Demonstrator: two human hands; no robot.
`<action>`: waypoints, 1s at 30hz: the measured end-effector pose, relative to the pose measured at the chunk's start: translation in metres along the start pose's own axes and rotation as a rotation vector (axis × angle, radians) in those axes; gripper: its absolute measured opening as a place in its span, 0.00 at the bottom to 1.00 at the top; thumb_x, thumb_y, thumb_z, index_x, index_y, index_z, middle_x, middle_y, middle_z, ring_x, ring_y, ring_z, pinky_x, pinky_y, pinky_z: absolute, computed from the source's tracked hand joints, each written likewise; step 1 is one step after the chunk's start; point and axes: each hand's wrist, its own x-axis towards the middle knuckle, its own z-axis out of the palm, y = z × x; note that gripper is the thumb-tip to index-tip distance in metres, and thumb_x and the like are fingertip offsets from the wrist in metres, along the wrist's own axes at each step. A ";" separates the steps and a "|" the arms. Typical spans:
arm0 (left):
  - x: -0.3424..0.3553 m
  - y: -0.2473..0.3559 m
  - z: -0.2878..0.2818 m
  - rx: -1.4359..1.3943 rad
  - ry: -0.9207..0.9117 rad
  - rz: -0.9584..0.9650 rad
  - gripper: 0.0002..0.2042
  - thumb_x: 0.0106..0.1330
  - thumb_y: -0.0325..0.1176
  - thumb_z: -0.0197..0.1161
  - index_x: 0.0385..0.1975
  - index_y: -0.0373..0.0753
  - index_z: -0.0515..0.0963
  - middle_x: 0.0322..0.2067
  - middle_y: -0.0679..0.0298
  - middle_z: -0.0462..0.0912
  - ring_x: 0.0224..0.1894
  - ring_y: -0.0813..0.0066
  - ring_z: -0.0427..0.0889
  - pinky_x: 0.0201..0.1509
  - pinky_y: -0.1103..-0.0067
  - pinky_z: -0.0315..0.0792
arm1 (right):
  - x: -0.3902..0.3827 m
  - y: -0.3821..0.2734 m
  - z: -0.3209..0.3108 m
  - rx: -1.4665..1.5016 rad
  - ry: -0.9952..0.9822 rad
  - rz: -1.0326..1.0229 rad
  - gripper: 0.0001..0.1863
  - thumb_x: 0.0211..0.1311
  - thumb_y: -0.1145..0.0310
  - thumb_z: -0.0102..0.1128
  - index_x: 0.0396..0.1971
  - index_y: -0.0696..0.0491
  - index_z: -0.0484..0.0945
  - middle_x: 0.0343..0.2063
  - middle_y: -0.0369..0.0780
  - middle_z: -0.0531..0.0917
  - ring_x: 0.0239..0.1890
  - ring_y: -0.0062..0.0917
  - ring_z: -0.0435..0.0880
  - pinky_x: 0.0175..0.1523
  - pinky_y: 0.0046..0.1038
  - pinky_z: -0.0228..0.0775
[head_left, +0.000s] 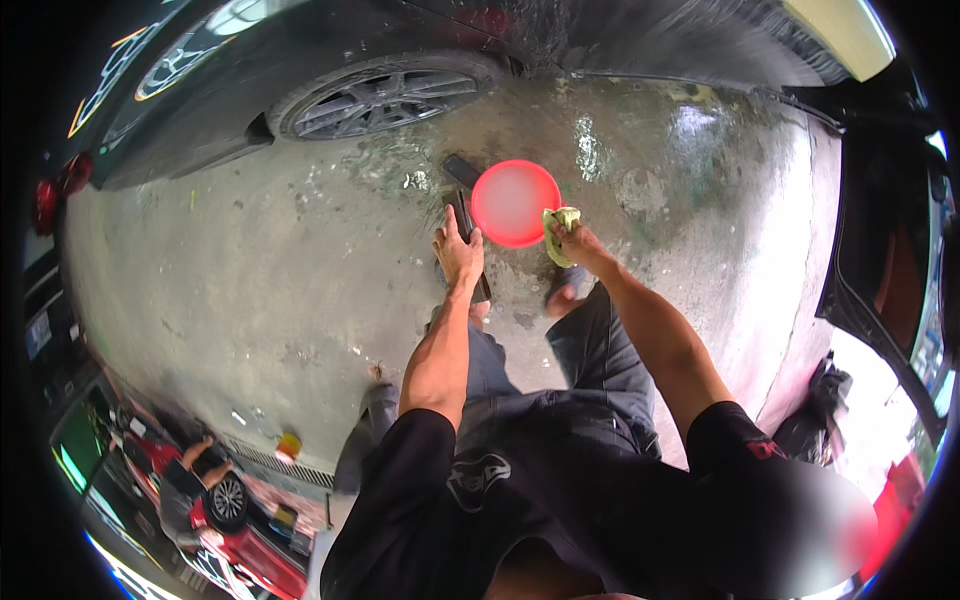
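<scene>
My left hand [459, 258] grips a long, narrow dark strip-shaped piece [463, 212] across its width, with fingers on one side and the thumb on the other. The strip's exact kind cannot be made out. Bunched in my right hand [582, 245] is a pale yellow-green cloth [555, 251], held at the right edge of a red bucket [516, 243]. Cloudy, whitish liquid appears to fill the bucket, which stands on the floor between my two hands. A second dark, rounded-end piece [460, 170] lies against the bucket's far left side.
A dark car with a multi-spoke wheel [385, 103] stands ahead, on a wet, stained concrete floor [280, 250]. At right is an open car door [880, 230], with a black bag [815, 410] below it. Behind left, another person [180, 495] is beside a red car [255, 560].
</scene>
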 end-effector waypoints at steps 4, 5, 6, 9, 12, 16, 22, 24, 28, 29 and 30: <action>0.037 -0.042 0.057 0.024 0.082 0.140 0.42 0.66 0.40 0.70 0.78 0.49 0.56 0.60 0.41 0.70 0.61 0.41 0.71 0.66 0.52 0.66 | 0.039 0.002 0.072 0.004 0.244 0.103 0.39 0.76 0.41 0.50 0.69 0.61 0.58 0.56 0.63 0.78 0.57 0.56 0.80 0.59 0.50 0.73; 0.045 -0.049 0.070 0.012 0.083 0.193 0.41 0.66 0.39 0.70 0.78 0.50 0.56 0.59 0.40 0.70 0.61 0.40 0.70 0.66 0.52 0.66 | 0.050 0.007 0.083 0.067 0.212 0.118 0.41 0.75 0.48 0.53 0.73 0.60 0.50 0.59 0.64 0.75 0.60 0.59 0.77 0.62 0.53 0.71; 0.057 -0.052 0.081 0.013 0.085 0.224 0.41 0.66 0.39 0.70 0.78 0.49 0.56 0.59 0.40 0.70 0.61 0.40 0.70 0.65 0.52 0.67 | 0.067 0.006 0.096 0.087 0.269 0.105 0.42 0.74 0.48 0.54 0.74 0.59 0.48 0.59 0.63 0.76 0.59 0.60 0.77 0.62 0.53 0.71; 0.090 -0.066 0.120 0.018 0.065 0.273 0.41 0.66 0.40 0.70 0.78 0.49 0.55 0.62 0.42 0.69 0.65 0.39 0.67 0.69 0.51 0.64 | 0.104 -0.006 0.127 0.135 0.353 0.156 0.46 0.70 0.50 0.60 0.79 0.46 0.46 0.60 0.60 0.75 0.58 0.60 0.78 0.63 0.52 0.72; 0.110 -0.081 0.145 -0.003 0.019 0.260 0.41 0.67 0.40 0.70 0.78 0.50 0.55 0.62 0.43 0.68 0.63 0.40 0.67 0.69 0.52 0.63 | 0.122 -0.015 0.158 -0.069 0.336 0.032 0.45 0.67 0.49 0.64 0.79 0.37 0.51 0.62 0.58 0.74 0.59 0.58 0.79 0.62 0.51 0.73; 0.114 -0.085 0.153 0.188 0.219 0.402 0.42 0.63 0.44 0.73 0.77 0.51 0.60 0.63 0.45 0.68 0.59 0.42 0.69 0.62 0.51 0.66 | 0.152 -0.002 0.202 -0.195 0.551 -0.129 0.40 0.59 0.60 0.72 0.71 0.39 0.65 0.59 0.58 0.76 0.53 0.56 0.83 0.56 0.50 0.78; 0.083 -0.048 0.130 -0.109 0.237 0.518 0.38 0.67 0.47 0.70 0.75 0.42 0.63 0.65 0.45 0.67 0.62 0.45 0.69 0.66 0.54 0.65 | 0.179 0.017 0.144 0.432 0.224 0.317 0.19 0.54 0.69 0.70 0.48 0.52 0.83 0.31 0.51 0.88 0.41 0.37 0.90 0.49 0.37 0.82; 0.073 -0.040 0.117 -0.256 0.136 0.441 0.37 0.69 0.46 0.69 0.74 0.40 0.64 0.64 0.45 0.70 0.60 0.48 0.72 0.66 0.57 0.66 | 0.141 0.008 0.131 0.479 0.408 0.127 0.17 0.58 0.69 0.68 0.48 0.56 0.83 0.36 0.46 0.89 0.39 0.30 0.89 0.46 0.32 0.82; 0.059 -0.023 0.082 -0.599 -0.128 0.016 0.40 0.68 0.54 0.67 0.75 0.39 0.62 0.64 0.47 0.71 0.61 0.52 0.74 0.65 0.61 0.70 | 0.024 -0.054 0.087 0.734 0.346 -0.029 0.19 0.62 0.75 0.58 0.54 0.56 0.82 0.39 0.41 0.89 0.42 0.28 0.87 0.49 0.32 0.80; 0.056 -0.016 0.076 -0.696 -0.183 -0.092 0.43 0.68 0.58 0.66 0.76 0.39 0.61 0.65 0.48 0.71 0.63 0.54 0.74 0.65 0.62 0.71 | -0.003 -0.063 0.072 0.805 0.319 -0.080 0.21 0.63 0.76 0.55 0.56 0.55 0.82 0.40 0.39 0.89 0.44 0.28 0.87 0.51 0.32 0.78; 0.056 -0.001 0.062 -0.791 -0.241 -0.189 0.45 0.67 0.62 0.66 0.76 0.39 0.59 0.66 0.49 0.71 0.65 0.55 0.74 0.66 0.63 0.72 | -0.031 -0.077 0.051 0.902 0.266 -0.092 0.21 0.64 0.76 0.55 0.57 0.53 0.82 0.40 0.38 0.89 0.44 0.26 0.86 0.51 0.31 0.78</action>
